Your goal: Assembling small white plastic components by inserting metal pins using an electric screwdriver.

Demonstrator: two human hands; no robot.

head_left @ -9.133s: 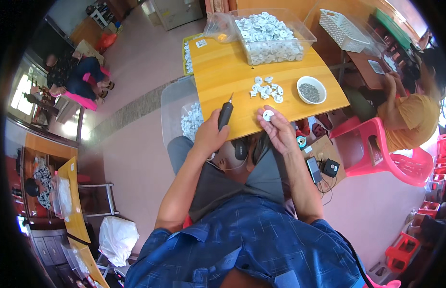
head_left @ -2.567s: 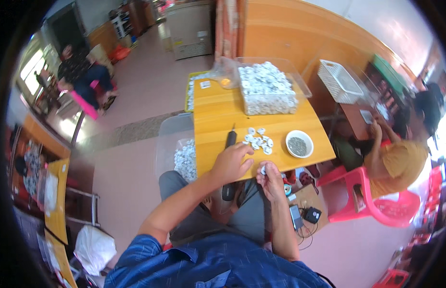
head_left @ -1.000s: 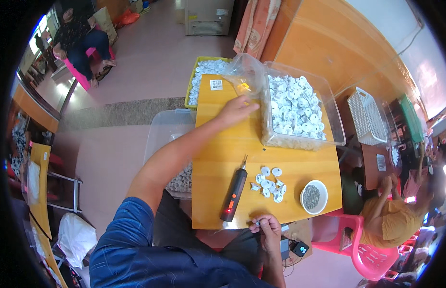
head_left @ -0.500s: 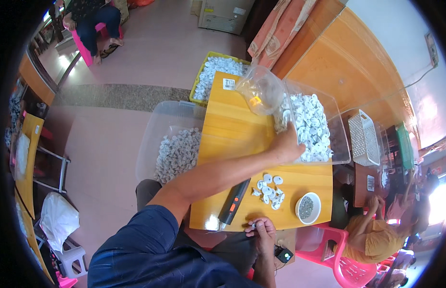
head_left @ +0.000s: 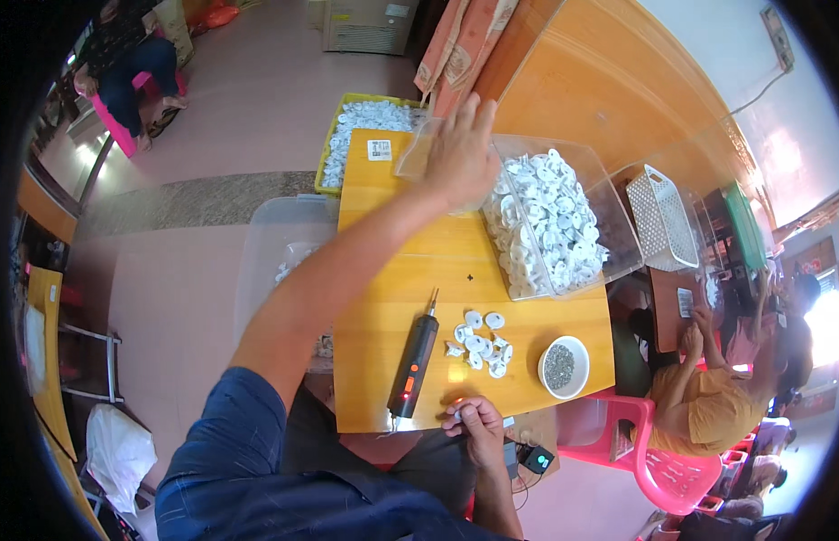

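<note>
My left hand [head_left: 463, 155] reaches across the table, its fingers stretched over a clear plastic container [head_left: 414, 155] that it mostly covers; nothing shows in its grasp. At the near table edge, my right hand [head_left: 476, 422] pinches a small piece with white and orange on it, mostly hidden by the fingers. Several white round plastic parts [head_left: 484, 344] lie loose beyond that hand. A black electric screwdriver [head_left: 412, 368] with orange buttons lies to their left, its bit pointing away from me. To their right stands a white bowl [head_left: 579, 386] of small metal screws [head_left: 558, 367].
A clear bin [head_left: 625, 245] piled with white parts [head_left: 557, 212] stands at the table's far right. Left of the table are a yellow crate [head_left: 332, 149] of white parts and a clear tub [head_left: 257, 261]. A seated person in orange [head_left: 704, 406] is at the right, beside a pink chair [head_left: 649, 451].
My left hand has moved from the near side of the clear bin to the clear container farther away. The view has shifted, uncovering the screwdriver. My right hand stays at the table edge.
</note>
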